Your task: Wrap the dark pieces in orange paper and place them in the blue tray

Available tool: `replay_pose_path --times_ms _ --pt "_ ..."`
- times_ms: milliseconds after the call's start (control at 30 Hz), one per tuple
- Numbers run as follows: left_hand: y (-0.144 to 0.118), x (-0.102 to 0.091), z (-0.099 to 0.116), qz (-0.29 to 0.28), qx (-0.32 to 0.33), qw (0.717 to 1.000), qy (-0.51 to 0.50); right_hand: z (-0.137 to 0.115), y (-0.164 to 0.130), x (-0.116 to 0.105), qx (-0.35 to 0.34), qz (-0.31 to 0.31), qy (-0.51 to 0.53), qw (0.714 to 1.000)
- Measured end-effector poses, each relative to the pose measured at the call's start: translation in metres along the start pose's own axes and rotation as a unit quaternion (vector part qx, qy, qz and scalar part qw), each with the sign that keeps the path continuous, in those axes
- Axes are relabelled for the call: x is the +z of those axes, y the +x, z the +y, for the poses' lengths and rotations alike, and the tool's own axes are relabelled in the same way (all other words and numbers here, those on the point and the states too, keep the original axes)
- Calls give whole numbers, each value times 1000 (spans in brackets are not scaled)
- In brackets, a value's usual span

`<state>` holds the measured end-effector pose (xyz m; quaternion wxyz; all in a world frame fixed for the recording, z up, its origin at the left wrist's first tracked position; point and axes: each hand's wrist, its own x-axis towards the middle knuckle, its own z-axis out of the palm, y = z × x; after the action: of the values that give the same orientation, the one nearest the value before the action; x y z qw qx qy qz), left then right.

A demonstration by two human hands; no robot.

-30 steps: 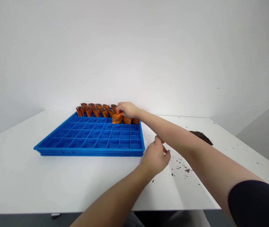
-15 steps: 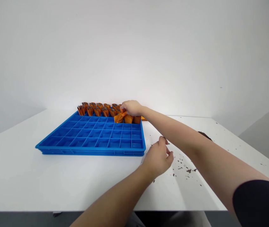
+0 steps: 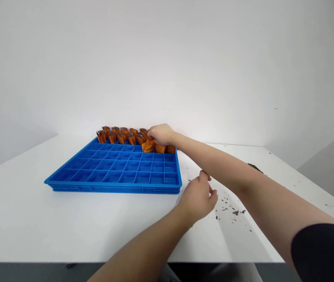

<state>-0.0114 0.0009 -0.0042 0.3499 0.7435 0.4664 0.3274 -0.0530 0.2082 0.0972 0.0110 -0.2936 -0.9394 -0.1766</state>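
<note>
A blue tray (image 3: 114, 184) with a grid of small compartments lies on the white table (image 3: 22, 219). Its far rows hold several orange pouches (image 3: 120, 137) standing upright. My right hand (image 3: 161, 134) reaches across to the far right of the tray and grips one orange pouch (image 3: 148, 147) that sits in a compartment beside others. My left hand (image 3: 198, 197) hovers just off the tray's near right corner, fingers loosely curled with nothing visible in them.
Dark crumbs (image 3: 228, 205) are scattered on the table right of the tray. A dark heap (image 3: 255, 167) shows behind my right forearm. A white wall stands close behind the table.
My right hand has pushed the orange pouch a little farther back and down into the tray. My left hand has shifted slightly to the right.
</note>
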Motion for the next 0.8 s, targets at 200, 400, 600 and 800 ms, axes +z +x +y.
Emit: replay_pose_path --times_ms 200,400,600,800 --pt "0 -1 1 2 -6 1000 7 -12 -1 -9 -23 -9 -44 999" --pt "-1 -1 2 -8 -9 1000 12 -17 -2 -9 -10 0 -49 999" --pt "0 3 -1 -20 -7 1000 21 -26 -2 -3 -5 24 -69 997" --pt "1 6 -3 -24 -6 999 36 -30 -1 -2 -23 24 -53 998"
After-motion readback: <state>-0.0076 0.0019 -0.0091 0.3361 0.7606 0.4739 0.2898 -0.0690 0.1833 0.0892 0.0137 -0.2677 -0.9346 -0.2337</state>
